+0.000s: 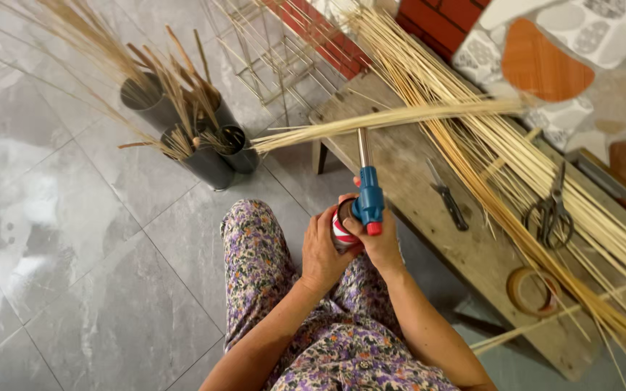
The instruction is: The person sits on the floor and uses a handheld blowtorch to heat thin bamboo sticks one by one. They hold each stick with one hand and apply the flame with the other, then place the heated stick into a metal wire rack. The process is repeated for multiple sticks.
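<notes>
From the head view, both hands meet over the lap on a small torch (362, 192). The torch has a blue plastic head with a red knob at its near end, a thin metal nozzle pointing away from the person, and a red-and-white can beneath the head. The left hand (320, 250) is wrapped round the can, fingers closed on it. The right hand (380, 242) is closed on the blue head, thumb beside the red knob. The nozzle tip sits just under a bundle (393, 117) of pale straw-coloured sticks that lies crosswise, its right end on the bench (429, 239) and its left end jutting out over the floor (74, 239).

The bench is worn grey wood, running diagonally on the right. Along it lies a long sheaf (516, 174) of pale sticks. Near the sheaf are a knife (447, 197) with a dark handle, dark scissors (551, 210), and a roll of tape (532, 291) near the bench's near end.

To the left, on the grey tiled floor, stand dark tubes (204, 148) holding more sticks and brown slivers. The person wears trousers (255, 253) with a purple floral print.
</notes>
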